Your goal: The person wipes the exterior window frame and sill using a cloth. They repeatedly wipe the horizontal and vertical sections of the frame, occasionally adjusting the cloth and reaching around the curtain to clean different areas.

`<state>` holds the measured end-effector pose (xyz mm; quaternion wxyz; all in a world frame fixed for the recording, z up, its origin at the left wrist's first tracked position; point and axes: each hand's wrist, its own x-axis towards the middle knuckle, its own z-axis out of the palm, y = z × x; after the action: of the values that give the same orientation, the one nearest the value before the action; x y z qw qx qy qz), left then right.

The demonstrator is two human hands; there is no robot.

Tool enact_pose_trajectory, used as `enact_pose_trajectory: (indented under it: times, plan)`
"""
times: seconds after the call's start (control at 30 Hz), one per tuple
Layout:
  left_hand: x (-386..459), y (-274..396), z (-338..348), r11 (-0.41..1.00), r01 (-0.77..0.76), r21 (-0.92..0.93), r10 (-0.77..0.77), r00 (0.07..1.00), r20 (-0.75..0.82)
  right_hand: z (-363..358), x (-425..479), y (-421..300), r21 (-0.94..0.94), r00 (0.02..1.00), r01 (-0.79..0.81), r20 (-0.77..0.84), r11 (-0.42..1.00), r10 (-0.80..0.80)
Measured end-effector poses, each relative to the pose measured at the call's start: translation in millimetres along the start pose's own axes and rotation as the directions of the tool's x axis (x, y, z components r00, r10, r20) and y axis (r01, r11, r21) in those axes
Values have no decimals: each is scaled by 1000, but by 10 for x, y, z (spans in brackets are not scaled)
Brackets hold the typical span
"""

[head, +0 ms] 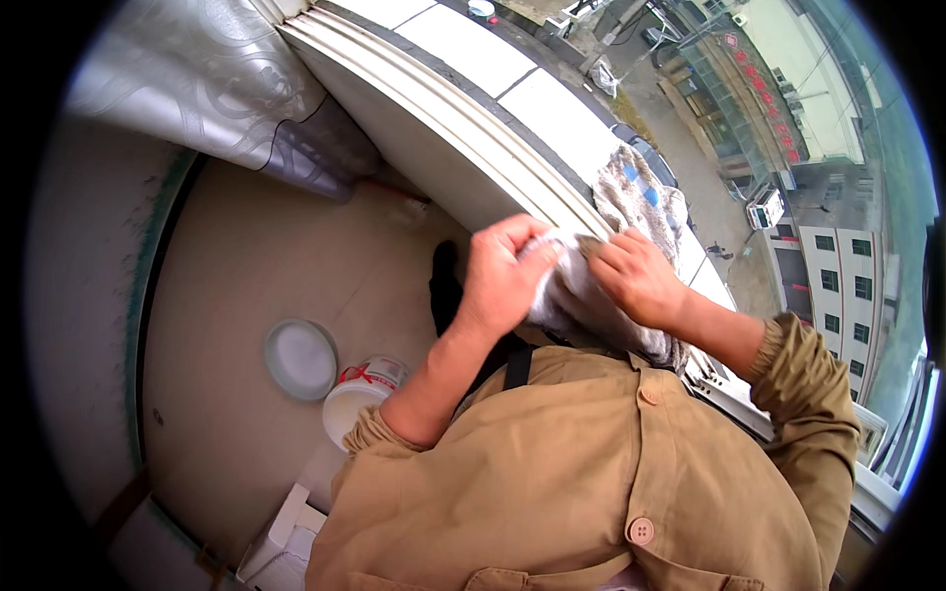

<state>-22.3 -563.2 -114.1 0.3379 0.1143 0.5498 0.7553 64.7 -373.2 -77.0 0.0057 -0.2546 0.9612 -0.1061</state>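
Observation:
My left hand (502, 277) pinches the edge of a damp-looking, greyish-white cloth (565, 292) between thumb and fingers. On the cloth's other side, my right hand (639, 277) is closed around a bunched, darker part of it. Between both hands the cloth hangs down in front of my chest, close to the white window track (458, 118). A fluffy towel part with blue squares (639, 188) lies over the outer sill behind my right hand. Whether it belongs to the same cloth, I cannot tell.
Below on the left, a round pale basin (301, 360) and a white plastic bucket (355, 402) stand on the floor (229, 295). A silvery curtain (214, 66) hangs upper left. Near my left side is a white box (277, 539). Beyond the light-tiled ledge (547, 111) lies a street far below.

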Motion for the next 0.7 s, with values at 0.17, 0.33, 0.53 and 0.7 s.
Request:
enact_pose_trajectory:
  times: [0.17, 0.33, 0.53, 0.7]
  plan:
    - [246, 213, -387, 994, -85, -64, 76, 988, -137, 67, 700, 118, -15, 997, 48, -53, 999, -48]
    - [231, 295, -471, 981, -64, -181, 29, 982, -187, 103, 841, 175, -31, 997, 58, -45, 998, -59]
    - [315, 165, -543, 992, -4, -128, -12, 992, -124, 164, 864, 218, -12, 999, 26, -20, 1000, -26]
    - [297, 149, -504, 997, -16, -79, 4, 990, -143, 117, 803, 187, 4, 997, 11, 72, 1000, -12]
